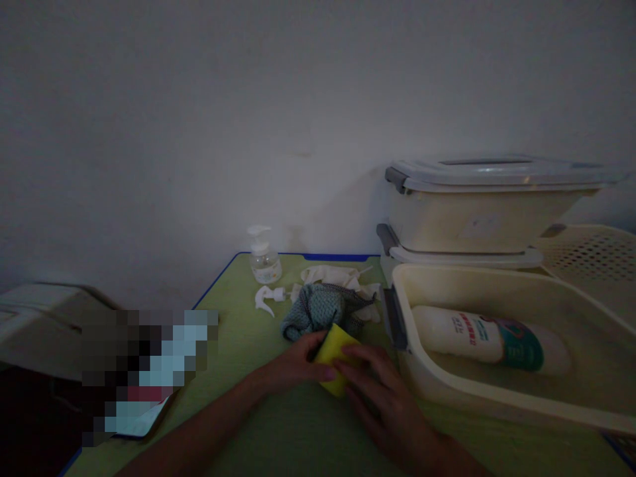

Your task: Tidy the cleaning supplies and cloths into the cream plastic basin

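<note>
This looks like a room in a home: a small green table (233, 331) stands against a plain wall (199, 132), with lidded plastic storage boxes (447, 218), a perforated basket (596, 252) at far right, and a pump bottle (265, 262).

cloth (313, 308) on table (223, 348), sponge (331, 351) before cloth, pump bottle (265, 263) behind-left of it, spray head (271, 295) left, bin (497, 401) right, lotion bottle (487, 339) inside bin

A clear pump bottle (266, 266) is standing upright near the far edge of a green table (223, 331); a white trigger spray head (269, 297) is lying just in front. At right, an open cream bin (472, 291) is holding a white bottle (489, 340) on its side. Behind, a lidded bin (457, 218) is resting on another's lid (462, 257), and a perforated basket (591, 248) is showing beyond.
</note>
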`<state>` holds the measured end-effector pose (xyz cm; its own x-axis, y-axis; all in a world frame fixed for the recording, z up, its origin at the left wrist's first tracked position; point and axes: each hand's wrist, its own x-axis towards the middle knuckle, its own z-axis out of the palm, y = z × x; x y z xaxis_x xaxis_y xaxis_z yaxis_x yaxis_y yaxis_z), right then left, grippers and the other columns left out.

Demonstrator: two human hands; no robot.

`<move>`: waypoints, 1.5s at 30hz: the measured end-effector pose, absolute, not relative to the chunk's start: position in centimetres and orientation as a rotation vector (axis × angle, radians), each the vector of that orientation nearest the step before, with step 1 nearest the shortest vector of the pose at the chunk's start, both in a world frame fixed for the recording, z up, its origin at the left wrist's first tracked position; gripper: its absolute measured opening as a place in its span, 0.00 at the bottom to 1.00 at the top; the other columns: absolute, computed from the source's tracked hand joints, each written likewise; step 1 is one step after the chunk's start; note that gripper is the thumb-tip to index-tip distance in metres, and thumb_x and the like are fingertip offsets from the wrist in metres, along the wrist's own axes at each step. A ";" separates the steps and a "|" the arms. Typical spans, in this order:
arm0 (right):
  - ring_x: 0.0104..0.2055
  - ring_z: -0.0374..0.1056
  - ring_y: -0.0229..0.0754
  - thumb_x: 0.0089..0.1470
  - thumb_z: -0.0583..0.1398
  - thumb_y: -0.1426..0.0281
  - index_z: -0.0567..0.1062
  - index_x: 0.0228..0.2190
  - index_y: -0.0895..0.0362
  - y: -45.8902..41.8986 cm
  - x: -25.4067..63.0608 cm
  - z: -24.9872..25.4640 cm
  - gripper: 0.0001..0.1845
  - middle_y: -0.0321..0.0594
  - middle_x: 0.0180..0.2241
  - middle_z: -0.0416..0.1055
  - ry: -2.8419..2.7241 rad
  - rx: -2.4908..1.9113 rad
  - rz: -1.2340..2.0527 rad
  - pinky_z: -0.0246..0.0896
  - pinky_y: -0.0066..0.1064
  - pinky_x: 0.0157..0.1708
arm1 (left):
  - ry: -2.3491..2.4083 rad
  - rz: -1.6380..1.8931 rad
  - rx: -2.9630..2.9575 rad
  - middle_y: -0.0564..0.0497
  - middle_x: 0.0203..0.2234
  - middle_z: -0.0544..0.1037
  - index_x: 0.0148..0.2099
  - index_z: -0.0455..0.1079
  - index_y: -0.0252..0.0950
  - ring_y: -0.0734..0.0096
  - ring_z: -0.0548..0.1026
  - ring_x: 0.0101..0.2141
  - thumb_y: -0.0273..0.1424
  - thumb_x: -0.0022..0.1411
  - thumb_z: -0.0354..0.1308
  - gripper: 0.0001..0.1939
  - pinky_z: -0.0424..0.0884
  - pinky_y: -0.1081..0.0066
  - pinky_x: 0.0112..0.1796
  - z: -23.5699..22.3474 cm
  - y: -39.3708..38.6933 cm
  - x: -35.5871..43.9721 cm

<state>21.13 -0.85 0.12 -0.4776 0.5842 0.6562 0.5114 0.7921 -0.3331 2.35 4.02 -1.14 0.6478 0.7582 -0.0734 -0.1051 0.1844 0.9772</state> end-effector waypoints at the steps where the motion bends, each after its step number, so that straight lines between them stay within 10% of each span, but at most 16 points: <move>1: 0.44 0.64 0.43 0.52 0.51 0.79 0.67 0.45 0.57 -0.9 21.1 0.1 0.17 0.47 0.42 0.65 -2.167 -0.815 0.131 0.66 0.34 0.41 | 0.651 0.677 1.237 0.47 0.36 0.74 0.45 0.70 0.33 0.62 0.70 0.38 0.42 0.40 0.67 0.30 0.64 0.68 0.38 -1.1 4.0 2.4; 45: 0.32 0.64 0.39 0.50 0.50 0.82 0.65 0.29 0.56 -0.7 21.1 -0.1 0.10 0.40 0.31 0.64 -2.207 -0.936 0.412 0.63 0.28 0.30 | 0.750 0.834 0.873 0.49 0.24 0.76 0.33 0.74 0.31 0.72 0.71 0.26 0.34 0.34 0.69 0.20 0.64 0.75 0.29 0.1 3.9 3.3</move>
<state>21.06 -0.72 -0.09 -0.4985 0.7246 0.4759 0.5039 0.6889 -0.5210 3.28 3.91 0.09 0.4703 0.8559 -0.2149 -0.3041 0.3858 0.8710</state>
